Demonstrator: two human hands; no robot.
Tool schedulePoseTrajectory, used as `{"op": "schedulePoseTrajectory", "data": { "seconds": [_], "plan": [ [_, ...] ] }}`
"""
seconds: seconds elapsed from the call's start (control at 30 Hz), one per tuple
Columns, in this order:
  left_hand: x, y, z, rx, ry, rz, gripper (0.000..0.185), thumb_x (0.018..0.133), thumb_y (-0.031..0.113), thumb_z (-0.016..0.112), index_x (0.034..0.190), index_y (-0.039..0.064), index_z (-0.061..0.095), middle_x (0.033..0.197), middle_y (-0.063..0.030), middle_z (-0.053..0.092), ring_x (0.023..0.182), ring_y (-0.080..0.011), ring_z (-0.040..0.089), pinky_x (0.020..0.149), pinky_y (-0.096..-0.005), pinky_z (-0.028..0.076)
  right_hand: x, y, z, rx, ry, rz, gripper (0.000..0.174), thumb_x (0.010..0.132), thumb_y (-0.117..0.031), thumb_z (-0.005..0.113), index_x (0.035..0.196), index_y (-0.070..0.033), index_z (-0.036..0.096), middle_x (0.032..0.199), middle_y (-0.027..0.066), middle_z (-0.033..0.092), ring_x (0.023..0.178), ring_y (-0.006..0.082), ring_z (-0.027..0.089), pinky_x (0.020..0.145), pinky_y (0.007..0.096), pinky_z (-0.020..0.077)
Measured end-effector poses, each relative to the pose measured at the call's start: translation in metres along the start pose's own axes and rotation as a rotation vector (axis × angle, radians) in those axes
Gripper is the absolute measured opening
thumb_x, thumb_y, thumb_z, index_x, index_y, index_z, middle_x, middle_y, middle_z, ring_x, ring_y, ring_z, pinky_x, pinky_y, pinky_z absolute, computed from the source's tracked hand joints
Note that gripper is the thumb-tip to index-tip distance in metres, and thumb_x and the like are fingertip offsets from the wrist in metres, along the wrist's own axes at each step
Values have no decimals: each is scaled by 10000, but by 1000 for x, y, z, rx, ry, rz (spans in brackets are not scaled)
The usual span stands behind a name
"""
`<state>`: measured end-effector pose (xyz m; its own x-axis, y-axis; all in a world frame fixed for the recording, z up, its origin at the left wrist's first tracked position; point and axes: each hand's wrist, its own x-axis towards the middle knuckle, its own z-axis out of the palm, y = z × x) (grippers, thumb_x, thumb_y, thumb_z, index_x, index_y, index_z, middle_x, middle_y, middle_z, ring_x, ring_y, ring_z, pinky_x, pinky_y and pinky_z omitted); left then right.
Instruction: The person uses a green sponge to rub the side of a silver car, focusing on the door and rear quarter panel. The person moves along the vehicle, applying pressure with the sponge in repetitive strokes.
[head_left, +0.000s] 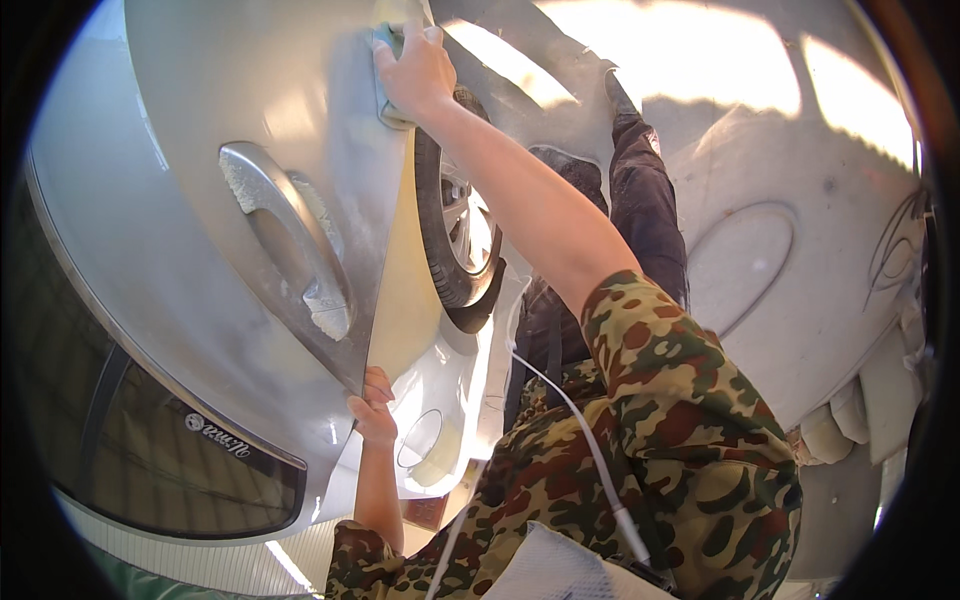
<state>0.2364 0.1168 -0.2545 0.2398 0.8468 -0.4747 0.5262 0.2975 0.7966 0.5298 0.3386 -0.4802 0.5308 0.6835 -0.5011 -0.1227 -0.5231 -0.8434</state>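
My right hand (416, 75) presses a pale, blue-tinged block or pad (394, 109) against the lower edge of a silver car door (300, 90); its underside is hidden. Near the door's upper rear corner, my left hand (375, 409) grips the edge, thumb on the outer face and fingers around the rim. Between the two hands, the silver door handle (300, 217) has pale, powdery, scuffed patches at both ends. Behind the door edge shows a pale yellow area (397, 300) on the body panel.
A car wheel (461, 217) sits beside my right forearm. A round flap outline (420, 439) marks the rear panel. The dark side window (187, 450) bears writing. A white cable (570, 405) runs across my camouflage shirt. A cable or hose loop (787, 232) lies on the floor.
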Motion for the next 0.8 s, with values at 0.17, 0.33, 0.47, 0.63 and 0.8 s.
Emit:
{"op": "schedulePoseTrajectory", "data": {
  "seconds": [0.17, 0.33, 0.47, 0.63, 0.8],
  "plan": [
    [1, -3, -1, -8, -24, 25, 554, 1124, 501, 264, 740, 110, 349, 665, -75, 469, 742, -248, 452, 756, -413, 417, -118, 5, -7, -49, 31, -374, 430, 975, -347, 648, 1309, -80, 602, 1253, 193, 579, 1167, 390, 615, 944, 503, 514],
    [-4, -6, -1, 8, 47, -22, 578, 1120, 525, 272, 719, 117, 351, 661, -65, 476, 732, -242, 448, 746, -410, 416, -4, 13, 9, -88, 0, 8, 415, 983, -343, 638, 1309, -90, 603, 1257, 182, 583, 1176, 394, 604, 960, 507, 507],
    [-2, -9, -3, 2, -6, 31, 591, 1119, 544, 267, 712, 122, 346, 666, -57, 478, 743, -244, 446, 756, -418, 421, -89, 1, -3, -71, 23, -264, 428, 961, -325, 659, 1310, -84, 603, 1304, 202, 555, 1220, 410, 587, 968, 508, 506],
    [-3, -8, -5, 20, -15, 1, 637, 1111, 614, 233, 720, 125, 353, 682, -53, 482, 737, -237, 443, 745, -409, 417, -30, -6, 0, -25, -93, -33, 417, 945, -299, 669, 1296, -85, 604, 1327, 217, 543, 1199, 410, 592, 981, 518, 504],
    [-3, -11, -4, 3, -26, 38, 625, 1117, 598, 233, 730, 123, 352, 684, -60, 476, 749, -241, 456, 757, -412, 423, -92, -3, -4, -81, 4, -264, 425, 946, -315, 665, 1301, -90, 603, 1309, 210, 554, 1193, 406, 595, 977, 523, 508]
  ]
}}
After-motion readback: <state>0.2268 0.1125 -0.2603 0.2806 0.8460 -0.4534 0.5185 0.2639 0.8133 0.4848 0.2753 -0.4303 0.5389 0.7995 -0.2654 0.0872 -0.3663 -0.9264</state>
